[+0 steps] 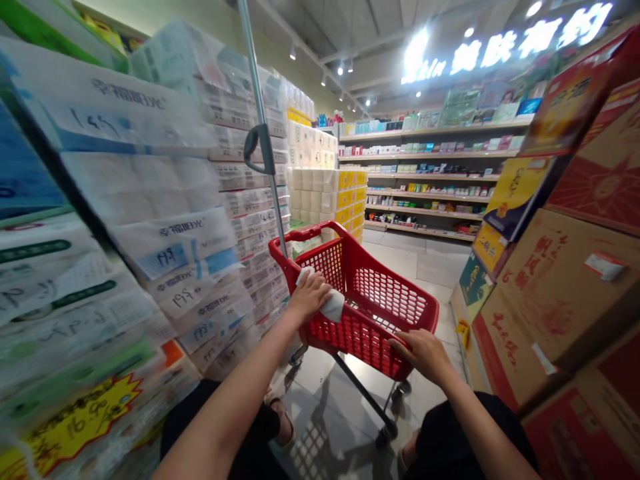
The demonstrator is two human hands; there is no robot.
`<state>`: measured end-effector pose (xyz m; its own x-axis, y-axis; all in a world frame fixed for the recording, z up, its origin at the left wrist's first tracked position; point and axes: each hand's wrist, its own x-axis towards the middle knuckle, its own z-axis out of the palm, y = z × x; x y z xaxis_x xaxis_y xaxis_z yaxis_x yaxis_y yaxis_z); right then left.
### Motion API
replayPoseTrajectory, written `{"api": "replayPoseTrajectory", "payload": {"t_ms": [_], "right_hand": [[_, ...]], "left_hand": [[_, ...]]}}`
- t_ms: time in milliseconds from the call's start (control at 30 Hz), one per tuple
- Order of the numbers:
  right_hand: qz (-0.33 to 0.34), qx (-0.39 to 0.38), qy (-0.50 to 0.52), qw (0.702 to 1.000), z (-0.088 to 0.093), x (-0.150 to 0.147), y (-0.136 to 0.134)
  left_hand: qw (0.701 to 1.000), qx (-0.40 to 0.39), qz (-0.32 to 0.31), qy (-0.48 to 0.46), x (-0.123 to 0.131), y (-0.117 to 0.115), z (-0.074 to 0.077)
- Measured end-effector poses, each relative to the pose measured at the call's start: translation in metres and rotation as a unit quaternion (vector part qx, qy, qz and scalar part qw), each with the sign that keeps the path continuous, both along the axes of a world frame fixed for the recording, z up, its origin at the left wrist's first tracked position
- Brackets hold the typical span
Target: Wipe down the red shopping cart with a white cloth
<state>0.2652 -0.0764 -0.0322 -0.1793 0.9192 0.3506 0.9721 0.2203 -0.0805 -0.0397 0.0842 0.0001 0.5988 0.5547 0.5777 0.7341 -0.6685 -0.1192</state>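
A red plastic shopping cart (395, 295) with mesh walls stands right in front of me, turned side-on. My left hand (311, 295) presses a folded white cloth or paper wipe (334, 307) onto the cart's near rim, fingers closed over it. Further right along the same rim, my right hand (426, 353) grips the edge, thumb outside and fingers curled at the top. A metal pole with a grey handle (260, 150) rises from the cart's left end. Something pale green and white lies partly hidden behind that end.
Tall stacks of wrapped tissue packs (185, 260) rise close on the left. Cardboard cartons (560, 293) are piled on the right. Shelves of small boxes and bottles (425, 180) line the back, beyond the tiled floor (395, 250). Casters sit under the cart.
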Motion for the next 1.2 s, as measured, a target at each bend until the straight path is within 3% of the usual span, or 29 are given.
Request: {"api": "replayPoseTrajectory", "payload": {"t_ms": [100, 200, 367, 533, 700, 867, 1100, 1200], "right_hand": [[0.017, -0.021, -0.002, 1.0, 0.004, -0.006, 0.003], [0.016, -0.039, 0.011, 0.999, 0.005, -0.018, 0.008], [-0.045, -0.041, 0.008, 0.998, 0.0, -0.035, 0.019], [-0.044, -0.045, -0.008, 0.998, -0.001, -0.032, 0.024], [-0.084, -0.047, -0.023, 0.995, -0.001, -0.025, 0.025], [-0.09, -0.042, -0.031, 0.995, -0.002, -0.02, 0.025], [-0.094, -0.038, -0.039, 0.994, -0.005, -0.022, 0.025], [-0.089, -0.015, -0.037, 0.995, -0.009, -0.031, 0.023]], "left_hand": [[0.999, 0.007, 0.041, -0.009, -0.001, -0.007, 0.002], [0.998, 0.011, 0.062, -0.024, 0.013, -0.022, -0.004], [0.999, -0.007, 0.018, -0.048, 0.05, -0.052, -0.022], [0.998, -0.023, -0.012, -0.066, 0.097, -0.08, -0.04], [0.998, -0.014, -0.041, -0.041, 0.118, -0.086, -0.044], [0.996, 0.0, -0.087, 0.019, 0.082, -0.053, -0.034], [1.0, 0.014, 0.001, -0.007, -0.025, 0.014, -0.004], [0.999, 0.02, 0.03, -0.019, -0.045, 0.027, 0.005]]}}
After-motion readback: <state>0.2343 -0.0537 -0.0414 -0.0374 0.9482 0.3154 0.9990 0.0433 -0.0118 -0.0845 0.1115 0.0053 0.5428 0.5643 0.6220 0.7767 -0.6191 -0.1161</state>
